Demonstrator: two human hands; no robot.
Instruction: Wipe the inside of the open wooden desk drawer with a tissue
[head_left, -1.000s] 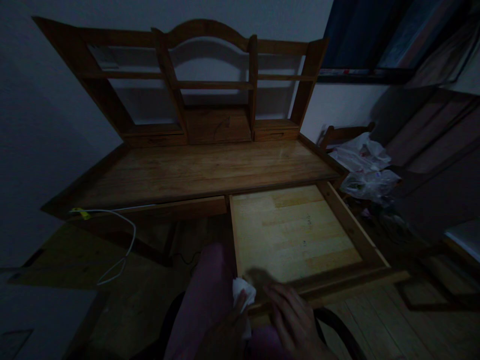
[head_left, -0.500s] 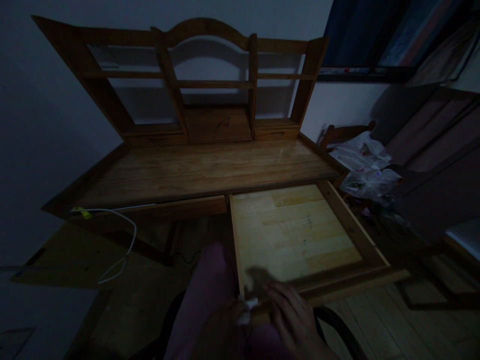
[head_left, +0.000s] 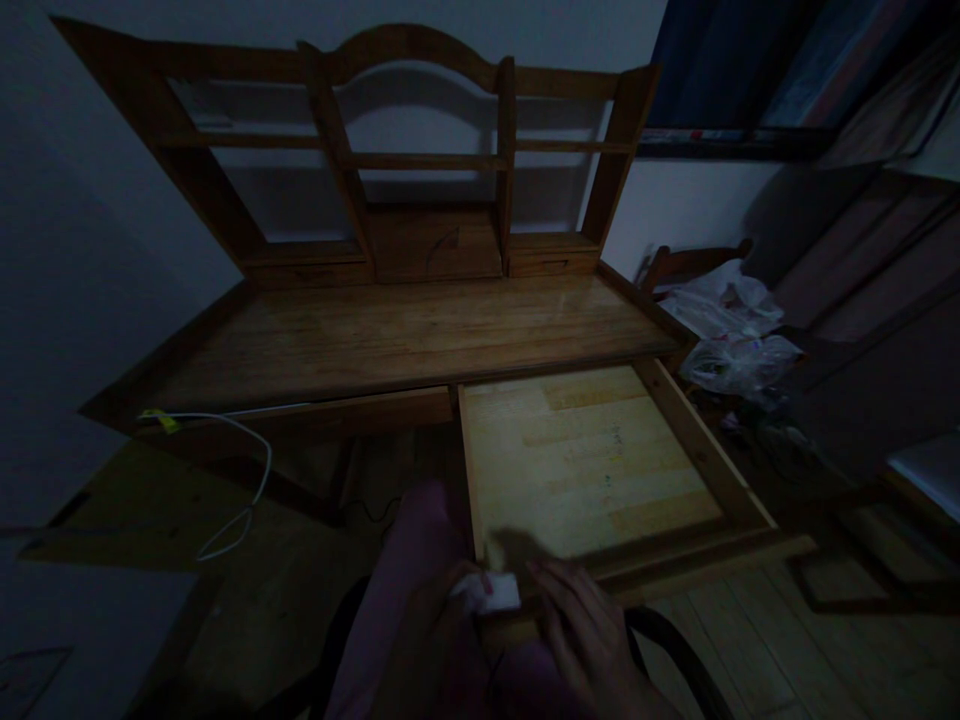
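Note:
My left hand [head_left: 439,615], dim and partly lost in shadow, is closed on a small white wad [head_left: 501,592] that looks like folded tissue or cloth. The wad is just above the near left corner of a pulled-out wooden drawer [head_left: 570,470]. At the drawer's front board, my right hand [head_left: 589,625] has its fingers bent over the top edge, a short way right of the wad. Its thumb is hard to make out. Only bare pale boards with a few small marks show inside the drawer.
A wooden desk [head_left: 420,325] with a shelf hutch [head_left: 427,165] stands ahead. A white cable [head_left: 266,470] hangs from its left front edge. Plastic bags [head_left: 724,300] lie on a chair at the right. My leg [head_left: 420,540] is below the desk, left of the drawer.
My left hand has lifted slightly, bringing the white wad up and a little right, so more of it shows. My right hand stays at the drawer front. The view has shifted slightly.

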